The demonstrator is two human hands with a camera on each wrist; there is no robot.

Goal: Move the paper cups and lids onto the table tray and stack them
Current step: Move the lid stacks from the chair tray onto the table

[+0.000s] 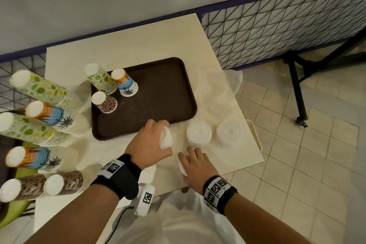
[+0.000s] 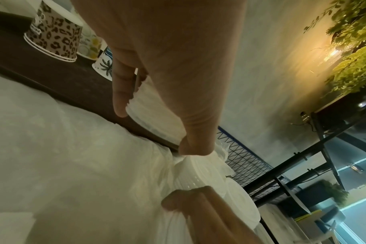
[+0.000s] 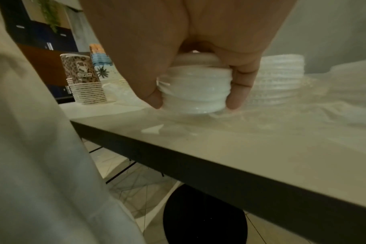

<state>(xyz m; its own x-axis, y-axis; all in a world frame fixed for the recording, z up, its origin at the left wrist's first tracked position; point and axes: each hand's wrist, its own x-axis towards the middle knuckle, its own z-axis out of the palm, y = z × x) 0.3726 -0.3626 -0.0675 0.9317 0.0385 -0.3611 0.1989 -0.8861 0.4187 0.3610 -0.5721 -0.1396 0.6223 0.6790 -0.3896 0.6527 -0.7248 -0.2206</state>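
A brown tray (image 1: 158,93) lies on the cream table (image 1: 138,45). Three upside-down paper cups stand at its left end: a green citrus one (image 1: 100,78), a palm-print one (image 1: 124,82) and a leopard-print one (image 1: 105,102). My left hand (image 1: 164,134) grips a short stack of white lids (image 1: 166,137), tilted, just off the tray's near right corner; the left wrist view shows thumb and fingers clamped on these lids (image 2: 155,115). My right hand (image 1: 184,161) holds another white lid stack (image 3: 194,92) from above, standing on the table near its front edge.
A white lid stack (image 1: 199,133) and a clear lid stack (image 1: 229,133) stand right of the tray, on crumpled clear plastic wrap (image 1: 215,93). Several tall stacks of patterned cups (image 1: 45,89) crowd the table's left side. A wire-mesh fence (image 1: 277,31) runs behind.
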